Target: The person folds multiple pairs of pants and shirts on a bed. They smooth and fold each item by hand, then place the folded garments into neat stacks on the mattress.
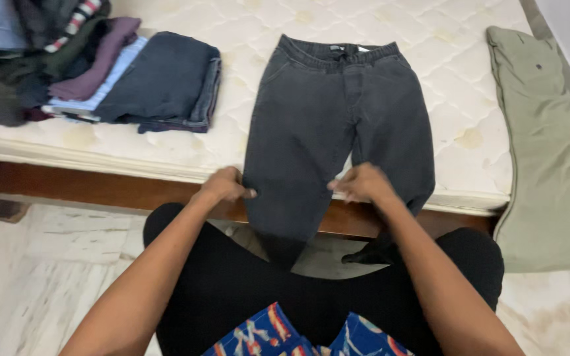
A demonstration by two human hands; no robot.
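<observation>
My left hand (224, 186) and right hand (362, 182) each pinch a leg of the dark grey cotton trousers (338, 125), spread flat, unfolded, beside folded clothes (159, 82).

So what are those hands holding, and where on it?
Dark grey trousers, spread on the mattress. The left hand grips the outer edge of one leg; the right hand rests on the other leg, near the bed's edge.

Matt dark denim trousers (338, 132) are laid on a quilted cloth mattress (456, 92); glossy wood frame (100, 188) below.
</observation>
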